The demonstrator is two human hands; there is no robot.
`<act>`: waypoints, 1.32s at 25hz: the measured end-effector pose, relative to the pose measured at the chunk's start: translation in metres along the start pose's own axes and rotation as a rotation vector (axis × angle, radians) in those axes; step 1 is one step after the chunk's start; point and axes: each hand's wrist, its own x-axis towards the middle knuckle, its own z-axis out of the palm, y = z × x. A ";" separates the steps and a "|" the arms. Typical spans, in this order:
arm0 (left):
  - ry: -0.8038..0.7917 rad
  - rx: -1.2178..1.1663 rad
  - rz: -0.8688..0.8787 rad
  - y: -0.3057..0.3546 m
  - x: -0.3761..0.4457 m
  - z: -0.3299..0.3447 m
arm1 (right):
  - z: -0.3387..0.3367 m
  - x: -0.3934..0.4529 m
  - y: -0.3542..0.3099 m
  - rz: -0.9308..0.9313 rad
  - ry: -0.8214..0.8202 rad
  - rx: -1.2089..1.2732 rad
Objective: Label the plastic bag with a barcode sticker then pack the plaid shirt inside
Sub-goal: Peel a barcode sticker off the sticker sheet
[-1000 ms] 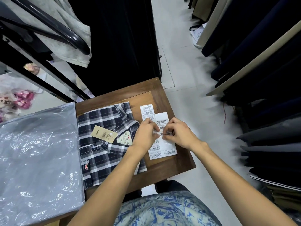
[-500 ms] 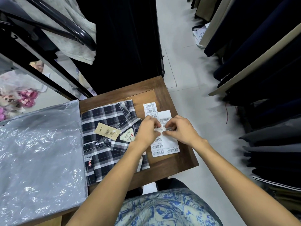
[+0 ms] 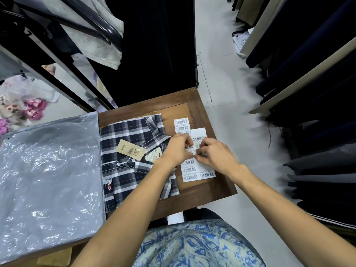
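Observation:
A folded dark plaid shirt [image 3: 133, 162] with a tan price tag [image 3: 129, 150] lies on a small wooden table [image 3: 221, 187]. To its right lies a white sheet of barcode stickers [image 3: 198, 173], with a second strip [image 3: 181, 124] behind it. My left hand [image 3: 178, 149] and my right hand [image 3: 215, 155] meet over the middle of the sheet, fingertips pinched on one sticker at its edge. A clear plastic bag [image 3: 48, 182] lies flat to the left of the shirt, apart from both hands.
Dark garments [image 3: 316, 93] hang in a row along the right. A black rack [image 3: 63, 60] with grey cloth stands at the left rear, a black curtain [image 3: 154, 45] behind the table. Grey floor [image 3: 221, 78] runs between them. Pink items [image 3: 32, 110] sit far left.
Both hands stay pinched on the sticker sheet; the fingers shift slightly as they work at one sticker. The view has drifted a little. Shirt and bag have not moved.

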 end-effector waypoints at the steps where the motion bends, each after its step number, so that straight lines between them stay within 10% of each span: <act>1: -0.003 0.002 0.003 0.000 0.000 0.000 | 0.001 -0.001 0.001 -0.032 0.018 -0.019; 10: -0.006 0.042 0.023 0.000 -0.001 -0.001 | 0.002 -0.003 0.007 -0.117 0.074 0.019; 25: -0.023 0.208 0.140 0.009 -0.012 0.015 | 0.004 -0.018 0.003 0.638 0.201 0.537; 33: -0.019 0.266 0.153 0.015 -0.014 0.023 | 0.004 -0.016 0.009 0.735 0.101 0.758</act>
